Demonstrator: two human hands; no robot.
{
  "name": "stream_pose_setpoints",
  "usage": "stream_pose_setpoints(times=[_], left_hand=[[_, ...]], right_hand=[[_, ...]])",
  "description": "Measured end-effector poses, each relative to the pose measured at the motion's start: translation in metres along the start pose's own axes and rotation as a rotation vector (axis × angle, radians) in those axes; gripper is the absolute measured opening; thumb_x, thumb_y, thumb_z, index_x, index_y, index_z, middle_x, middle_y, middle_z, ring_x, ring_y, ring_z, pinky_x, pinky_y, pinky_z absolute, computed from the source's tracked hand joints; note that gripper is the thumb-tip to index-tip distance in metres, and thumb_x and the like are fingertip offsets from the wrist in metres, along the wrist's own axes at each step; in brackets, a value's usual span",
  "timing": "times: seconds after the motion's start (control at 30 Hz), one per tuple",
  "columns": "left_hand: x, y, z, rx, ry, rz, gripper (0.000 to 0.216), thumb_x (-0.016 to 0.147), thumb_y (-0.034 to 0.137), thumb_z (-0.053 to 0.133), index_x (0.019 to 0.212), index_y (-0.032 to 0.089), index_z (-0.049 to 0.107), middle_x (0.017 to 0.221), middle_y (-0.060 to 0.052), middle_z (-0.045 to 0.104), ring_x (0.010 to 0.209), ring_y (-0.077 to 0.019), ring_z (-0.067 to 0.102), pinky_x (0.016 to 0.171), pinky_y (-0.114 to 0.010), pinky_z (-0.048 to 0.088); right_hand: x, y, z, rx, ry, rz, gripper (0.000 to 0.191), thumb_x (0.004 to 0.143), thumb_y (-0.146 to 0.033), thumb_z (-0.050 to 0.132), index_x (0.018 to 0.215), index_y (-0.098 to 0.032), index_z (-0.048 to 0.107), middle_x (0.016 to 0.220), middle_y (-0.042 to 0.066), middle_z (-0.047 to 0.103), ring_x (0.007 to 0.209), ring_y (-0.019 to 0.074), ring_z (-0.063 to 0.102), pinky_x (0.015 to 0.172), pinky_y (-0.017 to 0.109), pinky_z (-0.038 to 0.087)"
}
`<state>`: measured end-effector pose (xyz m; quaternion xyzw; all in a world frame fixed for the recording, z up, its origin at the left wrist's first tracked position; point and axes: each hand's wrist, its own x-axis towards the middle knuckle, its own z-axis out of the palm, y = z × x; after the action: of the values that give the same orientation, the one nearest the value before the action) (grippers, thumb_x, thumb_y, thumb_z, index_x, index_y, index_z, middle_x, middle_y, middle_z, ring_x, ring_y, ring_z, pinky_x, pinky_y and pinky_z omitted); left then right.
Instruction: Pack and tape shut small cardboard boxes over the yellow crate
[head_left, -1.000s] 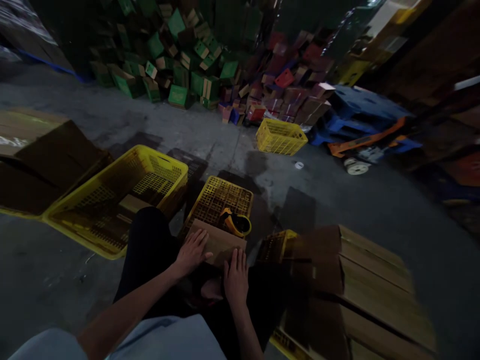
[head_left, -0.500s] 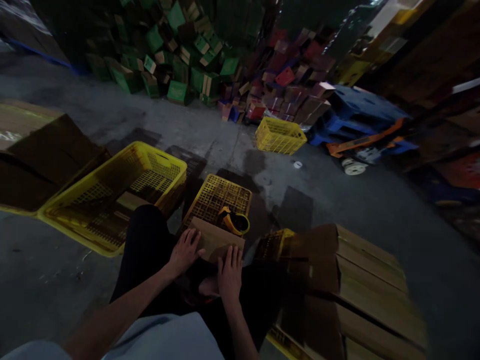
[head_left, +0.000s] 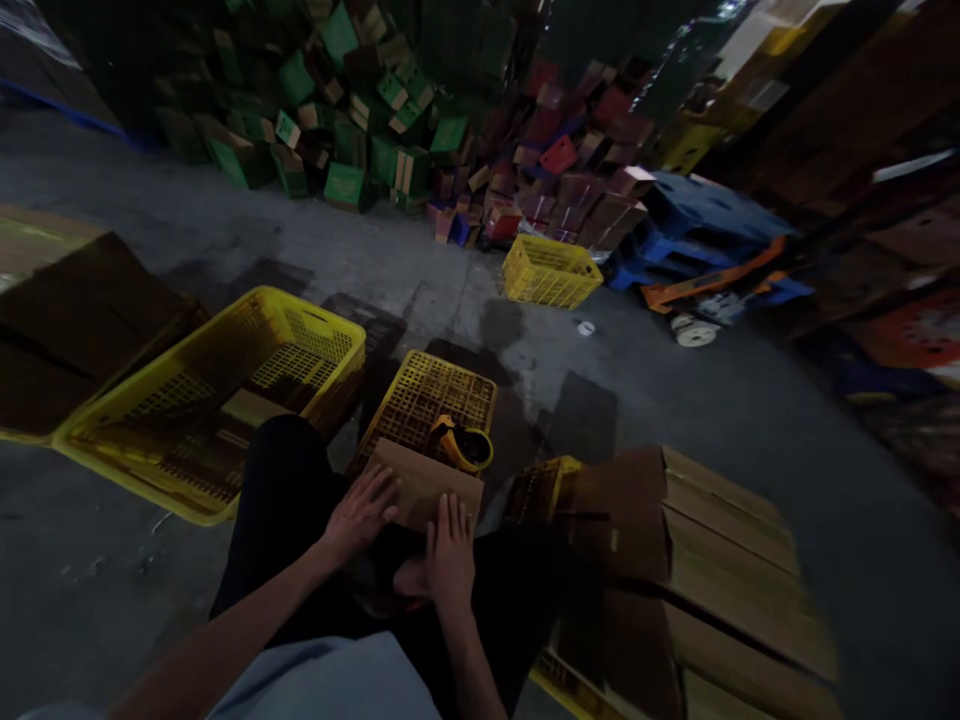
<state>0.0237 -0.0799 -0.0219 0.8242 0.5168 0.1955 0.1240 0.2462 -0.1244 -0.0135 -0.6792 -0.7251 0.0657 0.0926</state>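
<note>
A small brown cardboard box (head_left: 427,482) lies in front of my knees, on the near edge of an upturned yellow crate (head_left: 431,400). My left hand (head_left: 360,512) rests flat on the box's left part, fingers spread. My right hand (head_left: 450,552) lies flat on its near right edge, fingers stretched out. A yellow tape dispenser (head_left: 461,445) sits on the crate just beyond the box. My dark trouser legs are on either side of my hands.
A large open yellow crate (head_left: 225,390) stands at the left, beside dark flattened cardboard (head_left: 67,330). A stack of flat cardboard (head_left: 712,570) sits at the right. Farther off are another yellow crate (head_left: 547,272), blue pallets (head_left: 705,215) and heaps of green and red boxes (head_left: 420,130).
Both hands have slid a little toward me on the box. The view has shifted slightly left and down.
</note>
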Motion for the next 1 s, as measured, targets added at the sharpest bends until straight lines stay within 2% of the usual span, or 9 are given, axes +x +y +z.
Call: stream_pose_setpoints(times=[0.1, 0.17, 0.27, 0.37, 0.6, 0.77, 0.87, 1.0], left_hand=[[-0.007, -0.015, -0.007, 0.086, 0.033, -0.075, 0.049, 0.105, 0.038, 0.044, 0.152, 0.022, 0.046, 0.161, -0.01, 0.039, 0.149, -0.0304, 0.036, 0.117, -0.05, 0.04], [-0.007, -0.015, -0.008, 0.112, 0.051, -0.076, 0.051, 0.105, 0.039, 0.043, 0.152, 0.019, 0.045, 0.162, -0.012, 0.037, 0.149, -0.03, 0.036, 0.117, -0.048, 0.041], [-0.002, -0.005, -0.004, 0.122, 0.075, -0.063, 0.055, 0.105, 0.042, 0.042, 0.15, 0.011, 0.046, 0.161, -0.017, 0.038, 0.149, -0.0304, 0.035, 0.117, -0.046, 0.042], [0.004, 0.004, -0.002, 0.13, 0.077, -0.071, 0.057, 0.104, 0.042, 0.044, 0.147, 0.005, 0.049, 0.159, -0.02, 0.041, 0.148, -0.0321, 0.036, 0.117, -0.045, 0.041], [0.013, 0.0, -0.006, 0.076, 0.065, -0.129, 0.046, 0.104, 0.035, 0.044, 0.144, 0.015, 0.056, 0.151, -0.015, 0.052, 0.138, -0.0307, 0.049, 0.111, -0.046, 0.046], [0.015, -0.005, -0.009, 0.029, 0.078, -0.103, 0.044, 0.106, 0.033, 0.039, 0.14, 0.016, 0.059, 0.146, -0.014, 0.057, 0.136, -0.0276, 0.05, 0.111, -0.046, 0.046], [0.014, -0.004, -0.011, 0.046, 0.071, -0.085, 0.042, 0.105, 0.033, 0.041, 0.139, 0.017, 0.06, 0.146, -0.013, 0.057, 0.137, -0.028, 0.048, 0.111, -0.046, 0.045], [0.019, -0.001, -0.013, 0.105, 0.072, -0.132, 0.043, 0.103, 0.036, 0.046, 0.141, 0.02, 0.058, 0.143, -0.013, 0.057, 0.131, -0.0298, 0.051, 0.108, -0.045, 0.046]], right_hand=[[-0.006, 0.016, -0.002, -0.011, 0.053, 0.076, 0.059, 0.108, -0.04, 0.025, 0.157, -0.01, 0.034, 0.16, 0.016, 0.039, 0.15, 0.0302, 0.033, 0.117, 0.05, 0.034], [-0.007, 0.016, 0.0, -0.012, 0.084, 0.08, 0.063, 0.107, -0.043, 0.025, 0.157, -0.006, 0.034, 0.16, 0.018, 0.038, 0.151, 0.0316, 0.03, 0.118, 0.049, 0.034], [-0.004, 0.001, 0.005, -0.006, 0.098, 0.044, 0.063, 0.107, -0.044, 0.03, 0.156, -0.004, 0.035, 0.16, 0.019, 0.038, 0.152, 0.0327, 0.026, 0.119, 0.049, 0.032], [0.001, -0.02, 0.01, 0.014, 0.06, -0.026, 0.058, 0.107, -0.036, 0.032, 0.157, -0.007, 0.035, 0.162, 0.016, 0.036, 0.152, 0.0302, 0.028, 0.12, 0.048, 0.032], [0.031, -0.061, 0.025, 0.086, -0.034, -0.201, 0.056, 0.102, -0.017, 0.034, 0.157, -0.013, 0.034, 0.163, 0.011, 0.035, 0.154, 0.0255, 0.025, 0.122, 0.046, 0.03], [0.053, -0.072, 0.028, 0.126, -0.047, -0.283, 0.056, 0.103, -0.017, 0.032, 0.159, -0.016, 0.03, 0.164, 0.008, 0.031, 0.154, 0.0229, 0.023, 0.123, 0.045, 0.03], [0.047, -0.066, 0.027, 0.108, -0.06, -0.266, 0.056, 0.103, -0.018, 0.031, 0.159, -0.016, 0.032, 0.165, 0.008, 0.03, 0.154, 0.024, 0.026, 0.122, 0.045, 0.03], [0.016, -0.047, 0.023, 0.061, -0.036, -0.241, 0.057, 0.103, -0.023, 0.038, 0.159, -0.014, 0.031, 0.164, 0.01, 0.032, 0.153, 0.0273, 0.028, 0.121, 0.049, 0.032]])
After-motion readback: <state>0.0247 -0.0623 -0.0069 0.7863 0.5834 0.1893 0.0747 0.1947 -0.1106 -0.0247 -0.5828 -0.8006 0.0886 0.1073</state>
